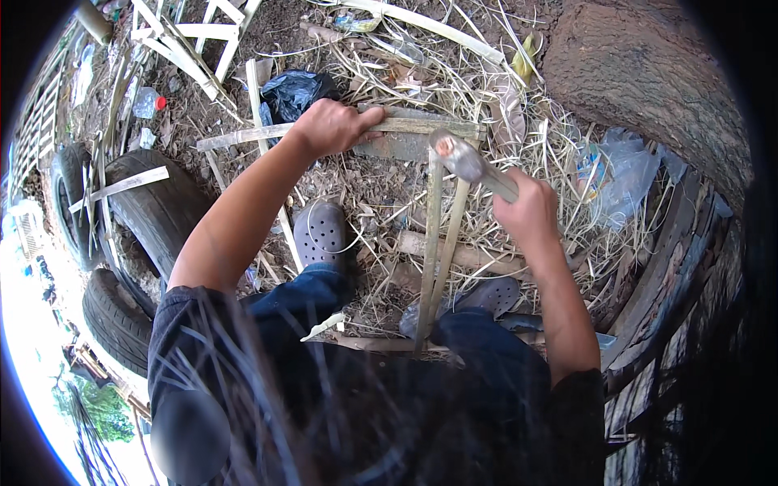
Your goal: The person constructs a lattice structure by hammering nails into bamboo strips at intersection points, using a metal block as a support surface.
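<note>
My left hand (336,128) is closed round a flat bamboo strip (251,136) that runs crosswise, its thumb pointing right along it. The strip is part of a slatted frame, whose two long legs (433,243) come down toward my knees. A grey flat board or block (397,146) lies beneath the strip, partly covered by it. My right hand (528,206) grips a hammer (460,156) by its short visible handle. The hammer's worn head is over the right-hand corner of the frame; whether it touches the bamboo I cannot tell.
My clog-clad feet (319,233) stand on littered ground. Old tyres (154,202) are stacked at left, and a thick tree trunk (640,81) rises at upper right. Bamboo shavings (519,146), a black plastic bag (296,95) and a clear plastic bag (628,174) lie around. Another slatted frame (198,36) stands upper left.
</note>
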`<state>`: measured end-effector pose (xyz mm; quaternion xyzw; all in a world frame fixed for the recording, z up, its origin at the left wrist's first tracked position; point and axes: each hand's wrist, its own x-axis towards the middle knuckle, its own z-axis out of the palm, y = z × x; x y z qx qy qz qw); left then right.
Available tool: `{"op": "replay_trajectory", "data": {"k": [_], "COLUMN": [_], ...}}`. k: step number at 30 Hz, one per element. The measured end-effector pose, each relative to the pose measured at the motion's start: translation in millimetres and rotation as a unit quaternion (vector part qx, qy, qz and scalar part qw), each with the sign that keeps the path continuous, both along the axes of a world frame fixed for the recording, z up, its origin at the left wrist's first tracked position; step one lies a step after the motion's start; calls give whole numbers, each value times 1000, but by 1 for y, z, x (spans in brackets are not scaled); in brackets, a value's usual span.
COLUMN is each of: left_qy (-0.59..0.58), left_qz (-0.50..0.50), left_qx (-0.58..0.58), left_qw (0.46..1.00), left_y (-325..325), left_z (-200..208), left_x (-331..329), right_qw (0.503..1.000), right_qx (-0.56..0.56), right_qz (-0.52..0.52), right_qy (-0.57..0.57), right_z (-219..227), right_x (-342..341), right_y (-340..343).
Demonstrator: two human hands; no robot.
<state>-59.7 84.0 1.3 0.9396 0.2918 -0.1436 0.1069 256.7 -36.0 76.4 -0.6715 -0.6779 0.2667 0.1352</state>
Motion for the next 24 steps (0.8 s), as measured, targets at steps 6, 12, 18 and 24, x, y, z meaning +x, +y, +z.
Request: {"op": "replay_trajectory", "data": {"k": [6, 12, 18, 24], "left_qy": [-27, -46, -67, -71], "left_qz": [2, 3, 22, 23], "left_qx": [25, 16, 32, -7], "left_qw": [999, 999, 997, 997], "left_y": [-1, 1, -4, -5], "left_z": [-2, -2, -1, -8], "left_x": [-5, -6, -7, -4], "right_qw": [997, 1000, 998, 998], "right_qx": [26, 15, 20, -2], "right_qz": [-32, -1, -33, 7], "right_qy": [64, 24, 54, -56], "right_z": [3, -13, -5, -16], "right_x": [-1, 0, -2, 7], "right_y": [0, 10, -2, -2]}}
